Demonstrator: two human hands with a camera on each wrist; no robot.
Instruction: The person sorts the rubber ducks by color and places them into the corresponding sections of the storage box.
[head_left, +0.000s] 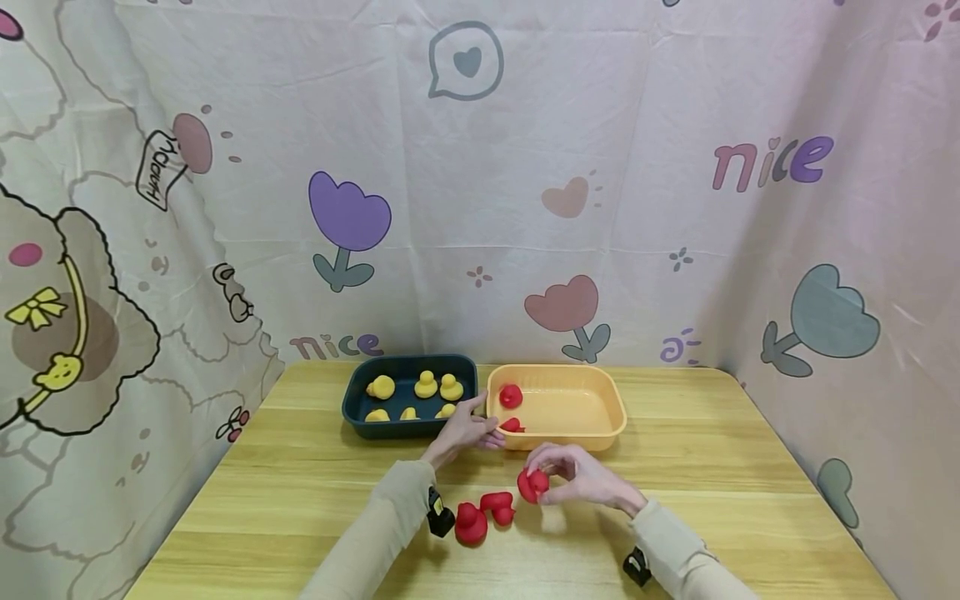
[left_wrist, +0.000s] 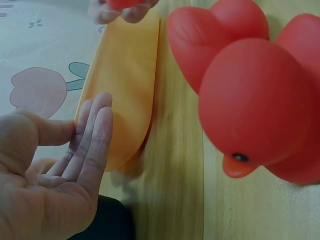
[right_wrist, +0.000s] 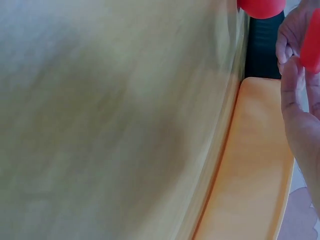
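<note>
My right hand (head_left: 583, 477) pinches a red rubber duck (head_left: 531, 486) between thumb and fingers, in front of the yellow-orange basket (head_left: 577, 442). Only part of that duck shows in the right wrist view. At the basket's left front corner is my left hand (head_left: 463, 430), its fingers fairly straight and close to the rim, with nothing in its grasp. Inside the basket are two red ducks, one farther back (head_left: 511, 396) and one at the front wall (head_left: 513, 425). Two more, a larger red duck (head_left: 471, 525) and a smaller red duck (head_left: 499, 507), lie on the table between my forearms.
A dark blue basket (head_left: 408, 428) holding several yellow ducks (head_left: 425, 384) stands left of the yellow-orange one, near the table's back edge. Both rest on a wooden table (head_left: 712, 467). Behind and at the sides hangs a printed curtain (head_left: 480, 167).
</note>
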